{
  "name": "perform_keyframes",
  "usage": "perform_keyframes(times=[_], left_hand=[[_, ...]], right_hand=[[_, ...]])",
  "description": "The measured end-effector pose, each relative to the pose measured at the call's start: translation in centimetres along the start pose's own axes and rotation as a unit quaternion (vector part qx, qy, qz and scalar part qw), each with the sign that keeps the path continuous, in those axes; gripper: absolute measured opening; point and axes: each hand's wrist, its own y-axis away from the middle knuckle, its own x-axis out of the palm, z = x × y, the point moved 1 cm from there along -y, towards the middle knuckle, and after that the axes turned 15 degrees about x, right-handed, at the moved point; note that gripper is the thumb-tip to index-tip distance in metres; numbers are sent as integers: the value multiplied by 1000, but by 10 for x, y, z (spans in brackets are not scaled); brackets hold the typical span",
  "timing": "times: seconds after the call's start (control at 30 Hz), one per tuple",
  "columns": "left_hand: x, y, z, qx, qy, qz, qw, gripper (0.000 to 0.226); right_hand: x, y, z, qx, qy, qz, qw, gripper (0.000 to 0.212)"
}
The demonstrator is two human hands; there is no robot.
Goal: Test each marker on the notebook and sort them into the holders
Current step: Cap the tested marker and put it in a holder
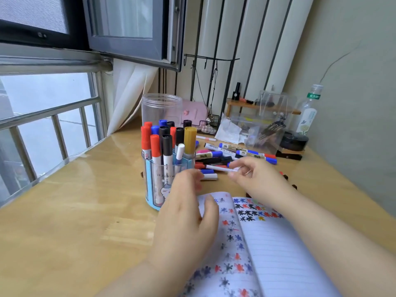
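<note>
On the yellow wooden desk (75,211), behind my hands, a loose pile of markers (231,154) with blue, red and black caps lies near a clear plastic box (267,125) and a plastic bottle (309,110). My right hand (255,179) pinches a thin white marker (220,168) over the pile. My left hand (186,215) hovers with relaxed fingers, holding nothing, and hides part of the open lined notebook (267,243), which has many coloured star marks. Beside it, the round blue-and-clear holder (159,179) is full of upright markers. A tall clear jar (161,109) stands behind it; I cannot tell its content.
</note>
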Motion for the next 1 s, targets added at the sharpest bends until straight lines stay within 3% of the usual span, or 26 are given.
perform_keyframes(times=[0.27, 0.47, 0.63, 0.73, 0.87, 1.0], left_hand=[[3, 0, 2, -33, -6, 44, 998, 7], [2, 1, 2, -39, 1, 43, 998, 10], [2, 2, 2, -36, 3, 46, 998, 11], [1, 2, 1, -29, 4, 40, 999, 9], [1, 1, 0, -25, 4, 47, 999, 6], [-1, 1, -3, -19, 18, 59, 998, 5]], right_hand=[[31, -30, -2, -92, 201, 14, 975, 31], [53, -54, 8, -119, 272, 15, 955, 14], [54, -55, 7, -106, 282, 21, 953, 14], [36, -38, 8, -111, 220, -14, 969, 14], [-5, -4, 2, -66, 47, -40, 996, 5], [-43, 36, -13, -66, -198, -63, 976, 9]])
